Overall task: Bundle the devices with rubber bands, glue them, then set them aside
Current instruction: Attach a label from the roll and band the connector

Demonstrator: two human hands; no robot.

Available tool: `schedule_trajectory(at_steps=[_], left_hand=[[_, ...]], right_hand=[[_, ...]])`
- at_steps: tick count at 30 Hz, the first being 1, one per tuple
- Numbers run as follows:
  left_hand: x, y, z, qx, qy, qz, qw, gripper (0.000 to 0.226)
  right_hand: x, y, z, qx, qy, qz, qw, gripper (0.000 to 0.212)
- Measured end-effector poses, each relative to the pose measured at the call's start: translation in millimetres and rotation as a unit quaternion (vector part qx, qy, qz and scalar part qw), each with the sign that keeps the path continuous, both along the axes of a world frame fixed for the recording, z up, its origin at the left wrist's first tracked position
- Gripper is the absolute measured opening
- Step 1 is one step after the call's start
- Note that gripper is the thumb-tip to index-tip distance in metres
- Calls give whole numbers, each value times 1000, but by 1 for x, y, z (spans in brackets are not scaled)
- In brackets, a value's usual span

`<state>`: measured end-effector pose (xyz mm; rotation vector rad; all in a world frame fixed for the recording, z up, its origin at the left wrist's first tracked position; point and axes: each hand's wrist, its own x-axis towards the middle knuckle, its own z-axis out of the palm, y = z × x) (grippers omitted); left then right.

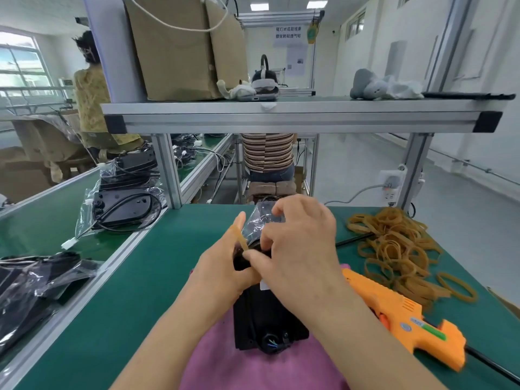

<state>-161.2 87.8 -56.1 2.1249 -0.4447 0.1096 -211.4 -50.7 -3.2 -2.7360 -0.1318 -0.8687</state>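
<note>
A green-matted workbench with aluminium edging (157, 277) carries a heap of tan rubber bands (394, 249) toward its far right corner, one loose tan band loop (457, 287) by the right edge, an orange plastic glue gun (408, 319) nearer along that side, and a pink cloth (253, 367) at the near edge

Device (264, 319) half hidden
The right hand (301, 249) covers its middle; right of it, the glue gun (405, 319)'s cord (492, 366) runs out of view.

A white paper sign (288, 33) far behind bears two lines of Chinese characters, too blurred to read.
</note>
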Motion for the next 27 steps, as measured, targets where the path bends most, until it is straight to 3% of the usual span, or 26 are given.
schedule_trajectory(at_steps=[2, 5, 10, 14, 19, 22, 27], left_hand=[[-1, -1, 0, -5, -6, 11, 1000, 76], [-3, -1, -3, -9, -13, 12, 1000, 94], [-5, -1, 1, 29, -47, -2, 998, 95], [-8, 2, -1, -2, -84, -25, 996, 90], [-9, 2, -4, -37, -88, -46, 994, 76], [-12, 1, -6, -33, -105, -47, 993, 75], [-17, 3, -5, -3, -118, -63, 991, 69]], right_hand=[[6, 3, 0, -20, 38, -15, 999, 39], [14, 10, 5, -37, 55, -25, 997, 44], [21, 16, 9, -35, 59, -5, 998, 15], [20, 10, 13, 2, 18, -3, 1000, 12], [20, -20, 27, 73, -1, -2, 997, 34], [19, -37, 35, 138, 22, 28, 990, 41], [26, -57, 37, 167, 73, 33, 983, 37]])
